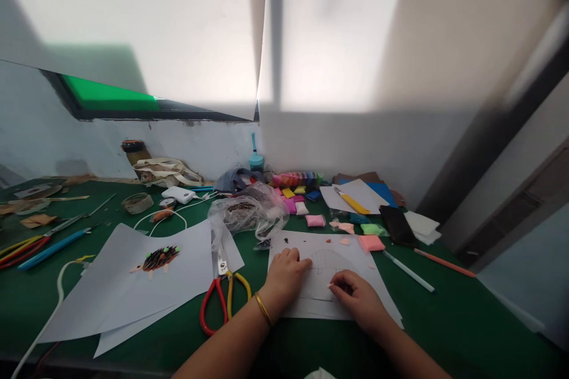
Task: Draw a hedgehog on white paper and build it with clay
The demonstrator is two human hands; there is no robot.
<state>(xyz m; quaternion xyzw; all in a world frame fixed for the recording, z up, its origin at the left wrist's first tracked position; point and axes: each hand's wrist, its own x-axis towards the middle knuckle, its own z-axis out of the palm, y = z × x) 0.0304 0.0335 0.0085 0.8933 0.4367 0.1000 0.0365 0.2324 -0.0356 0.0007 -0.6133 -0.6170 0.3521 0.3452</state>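
Observation:
My right hand [355,297] pinches a tiny pale piece of clay [330,286] between thumb and forefinger, just above a white sheet of paper [306,307]. On that sheet a rounded pencil drawing [331,262] is partly visible between my hands. My left hand [288,275], with a gold bangle at the wrist, lies on the sheet's left part, thumb stretched toward the drawing and nothing seen in it. Small dark and orange clay bits lie along the sheet's top. An opened pink clay packet [371,243] touches its upper right corner.
Red-and-yellow-handled scissors [214,302] lie left of my left forearm. Farther left, a paper bears a finished-looking hedgehog figure [160,259]. Behind are a clear plastic bag [246,213], several clay packets [315,221] and a yellow utility knife [353,201]. A white pen [409,271] lies right.

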